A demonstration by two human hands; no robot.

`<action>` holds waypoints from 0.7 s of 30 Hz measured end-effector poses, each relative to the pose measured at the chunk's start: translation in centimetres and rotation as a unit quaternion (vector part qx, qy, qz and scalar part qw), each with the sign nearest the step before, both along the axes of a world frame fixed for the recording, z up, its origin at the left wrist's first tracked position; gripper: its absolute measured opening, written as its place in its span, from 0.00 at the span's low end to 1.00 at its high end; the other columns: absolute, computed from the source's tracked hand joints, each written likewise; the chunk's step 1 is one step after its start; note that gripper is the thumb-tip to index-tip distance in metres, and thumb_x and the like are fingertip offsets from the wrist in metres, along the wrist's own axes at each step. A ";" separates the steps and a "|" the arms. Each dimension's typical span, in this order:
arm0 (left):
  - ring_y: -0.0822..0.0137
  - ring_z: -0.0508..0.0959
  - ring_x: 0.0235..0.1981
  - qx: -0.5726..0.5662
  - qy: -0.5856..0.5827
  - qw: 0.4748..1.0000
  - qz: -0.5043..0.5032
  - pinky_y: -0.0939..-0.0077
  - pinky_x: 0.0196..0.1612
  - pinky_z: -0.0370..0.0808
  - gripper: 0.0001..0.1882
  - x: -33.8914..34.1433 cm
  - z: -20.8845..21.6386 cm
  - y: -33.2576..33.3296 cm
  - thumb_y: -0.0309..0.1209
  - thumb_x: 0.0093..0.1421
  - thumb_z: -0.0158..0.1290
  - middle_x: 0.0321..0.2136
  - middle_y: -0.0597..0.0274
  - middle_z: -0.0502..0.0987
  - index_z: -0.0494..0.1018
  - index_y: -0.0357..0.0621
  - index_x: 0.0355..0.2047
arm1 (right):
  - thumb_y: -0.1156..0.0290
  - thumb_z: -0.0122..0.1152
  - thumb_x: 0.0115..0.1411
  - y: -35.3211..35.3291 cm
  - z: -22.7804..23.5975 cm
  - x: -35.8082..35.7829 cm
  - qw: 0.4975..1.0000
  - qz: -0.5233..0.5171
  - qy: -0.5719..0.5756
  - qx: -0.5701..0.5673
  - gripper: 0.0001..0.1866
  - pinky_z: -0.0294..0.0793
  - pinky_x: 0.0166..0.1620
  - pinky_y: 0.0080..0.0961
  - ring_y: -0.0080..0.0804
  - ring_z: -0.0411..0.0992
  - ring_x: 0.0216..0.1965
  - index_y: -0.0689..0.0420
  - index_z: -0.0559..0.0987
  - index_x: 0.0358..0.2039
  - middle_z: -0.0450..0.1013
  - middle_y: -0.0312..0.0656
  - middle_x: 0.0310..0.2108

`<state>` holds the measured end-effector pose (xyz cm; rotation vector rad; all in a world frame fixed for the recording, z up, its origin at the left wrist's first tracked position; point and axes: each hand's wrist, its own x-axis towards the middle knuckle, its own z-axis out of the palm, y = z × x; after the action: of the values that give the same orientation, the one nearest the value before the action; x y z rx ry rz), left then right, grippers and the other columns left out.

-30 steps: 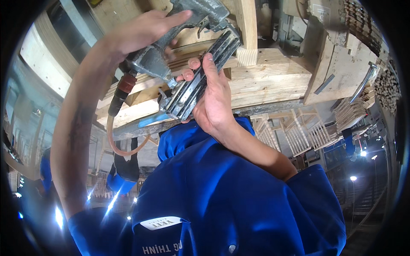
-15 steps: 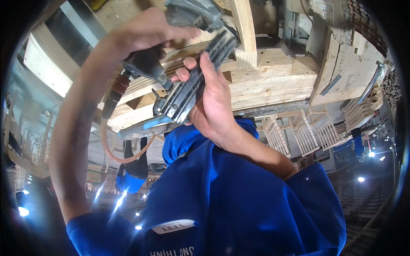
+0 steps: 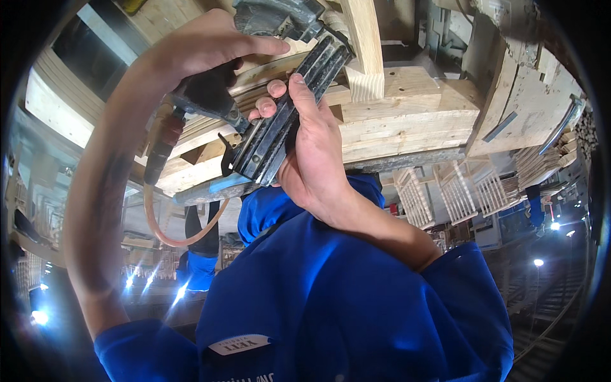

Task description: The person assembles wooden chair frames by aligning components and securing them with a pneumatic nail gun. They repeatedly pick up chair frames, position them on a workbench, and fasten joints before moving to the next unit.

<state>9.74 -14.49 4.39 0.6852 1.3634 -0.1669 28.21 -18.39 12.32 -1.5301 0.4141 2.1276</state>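
Observation:
A black and grey pneumatic nail gun (image 3: 280,18) is tilted across the upper middle of the view. My left hand (image 3: 213,46) is closed on its dark handle, thumb stretched toward the head and the other fingers mostly hidden. My right hand (image 3: 313,140) wraps round the long magazine (image 3: 254,156), its thumb on top and fingertips showing on the far side. An air hose (image 3: 159,237) hangs in a loop from the fitting (image 3: 167,130) at the handle's end. What lies inside the magazine cannot be made out.
Behind the gun lies a workbench with thick wooden beams (image 3: 407,130) and an upright wooden post (image 3: 364,44). Slatted wooden frames (image 3: 455,191) stand to the right. At the left, a person in dark trousers and blue (image 3: 198,267) is in the background.
The gun and both hands have shifted slightly up and left. My left forearm and the hose have swung a little left. Both hands keep their hold.

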 end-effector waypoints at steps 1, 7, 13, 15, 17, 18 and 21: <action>0.74 0.77 0.24 0.005 -0.009 1.000 0.019 0.74 0.30 0.71 0.33 0.1 0.6 0.1 0.60 0.53 0.65 0.23 0.63 0.79 0.83 0.36 0.34 | 0.61 0.49 0.76 0.1 0.0 -0.1 1.000 -0.004 -0.008 0.000 0.10 0.78 0.49 0.31 0.25 0.71 0.35 0.54 0.68 0.44 0.69 0.34 0.36; 0.69 0.80 0.26 0.027 0.055 0.996 -0.058 0.73 0.33 0.74 0.34 0.5 2.6 1.8 0.62 0.54 0.63 0.24 0.56 0.81 0.82 0.35 0.28 | 0.58 0.49 0.76 -0.6 -0.6 1.7 0.992 0.006 0.122 0.039 0.12 0.74 0.55 0.33 0.25 0.72 0.41 0.54 0.71 0.44 0.71 0.34 0.37; 0.47 0.84 0.36 0.175 0.179 0.968 0.030 0.58 0.45 0.78 0.38 -1.6 6.8 1.3 0.61 0.64 0.53 0.29 0.40 0.82 0.79 0.28 0.38 | 0.57 0.62 0.68 0.5 6.0 3.2 0.934 0.295 -0.118 0.163 0.41 0.61 0.69 0.35 0.37 0.69 0.60 0.64 0.55 0.72 0.66 0.44 0.61; 0.40 0.83 0.39 0.307 0.322 0.894 0.050 0.54 0.48 0.77 0.36 -1.1 9.6 0.5 0.58 0.69 0.49 0.33 0.37 0.82 0.77 0.28 0.47 | 0.56 0.65 0.67 3.2 5.1 -2.1 0.946 0.240 -0.078 0.203 0.42 0.63 0.68 0.34 0.35 0.68 0.60 0.63 0.55 0.72 0.68 0.43 0.60; 0.39 0.79 0.48 0.437 0.348 0.823 0.101 0.51 0.51 0.76 0.23 -1.2 11.8 -0.9 0.44 0.72 0.48 0.47 0.40 0.80 0.75 0.38 0.55 | 0.53 0.64 0.68 5.8 3.2 -8.7 0.952 0.169 -0.012 0.256 0.29 0.72 0.53 0.29 0.25 0.73 0.49 0.61 0.69 0.59 0.74 0.40 0.46; 0.40 0.78 0.50 0.503 0.380 0.776 0.031 0.51 0.52 0.76 0.20 -1.7 12.9 -1.4 0.40 0.71 0.50 0.49 0.42 0.78 0.75 0.38 0.55 | 0.53 0.67 0.65 7.7 2.5 -10.6 0.952 0.164 -0.002 0.257 0.30 0.74 0.48 0.29 0.25 0.74 0.43 0.63 0.70 0.56 0.75 0.41 0.42; 0.44 0.79 0.49 0.552 0.316 0.749 0.184 0.54 0.51 0.78 0.19 -3.5 13.9 0.5 0.36 0.67 0.56 0.50 0.47 0.75 0.74 0.42 0.56 | 0.60 0.68 0.64 11.6 -0.8 -13.6 0.926 0.144 -0.028 0.349 0.16 0.71 0.27 0.27 0.21 0.69 0.21 0.62 0.78 0.35 0.71 0.32 0.23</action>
<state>6.27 -13.95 18.31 1.3851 2.2197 0.8950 14.60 -6.77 11.51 -1.2609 -0.5768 2.0907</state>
